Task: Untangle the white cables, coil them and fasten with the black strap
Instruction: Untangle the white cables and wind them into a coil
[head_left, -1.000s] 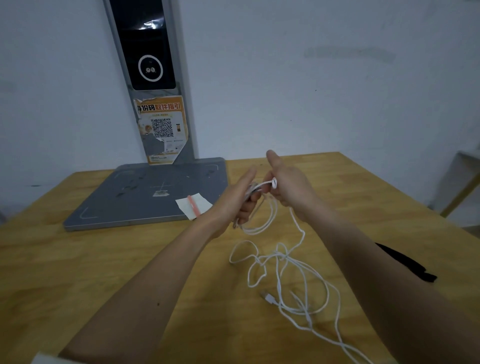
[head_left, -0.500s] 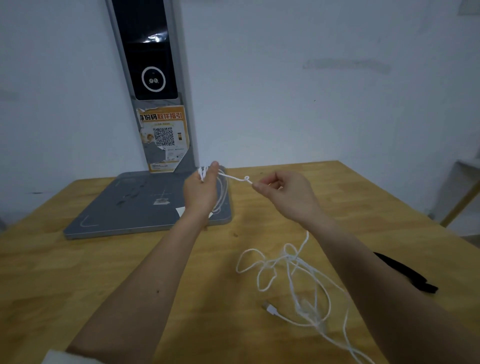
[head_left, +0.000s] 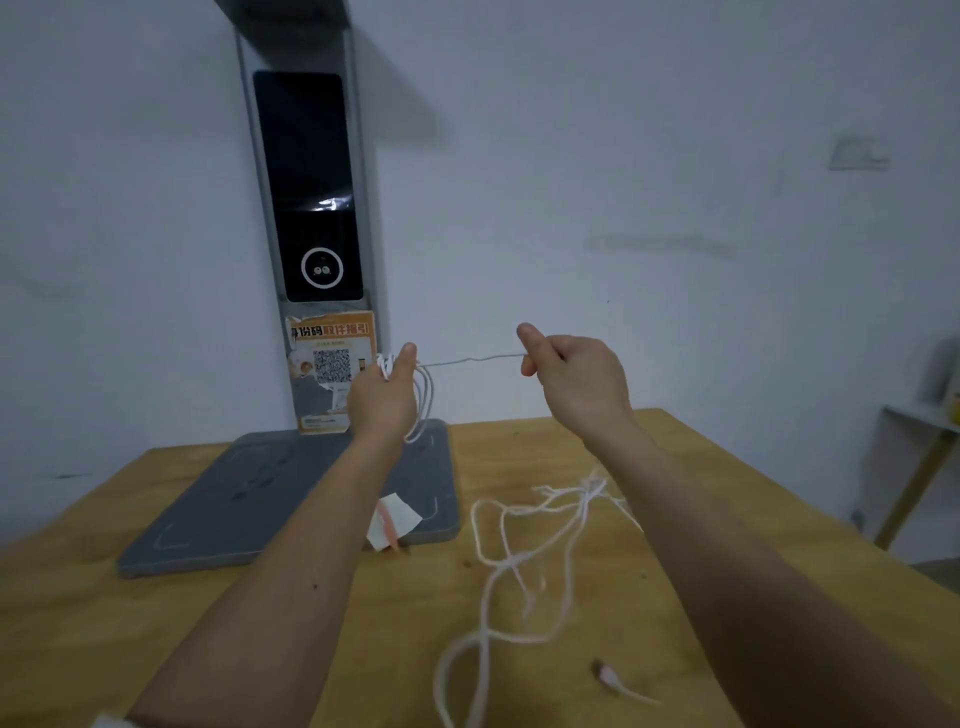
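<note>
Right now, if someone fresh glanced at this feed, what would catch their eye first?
The two raised hands: the left hand grips a small coil of thin white cable, the right hand pinches the strand stretched taut between them. Below, the rest lies in a loose white tangle on the wooden table. Behind stands a tall grey kiosk bearing an orange QR sticker.

The left hand (head_left: 384, 397) holds loops of thin white cable (head_left: 467, 360); the right hand (head_left: 574, 376) pinches it taut above the wooden table (head_left: 104, 623).

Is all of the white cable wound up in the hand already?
No, the left hand holds only a few loops, while most of the white cable lies loose and tangled on the wooden table.
</note>
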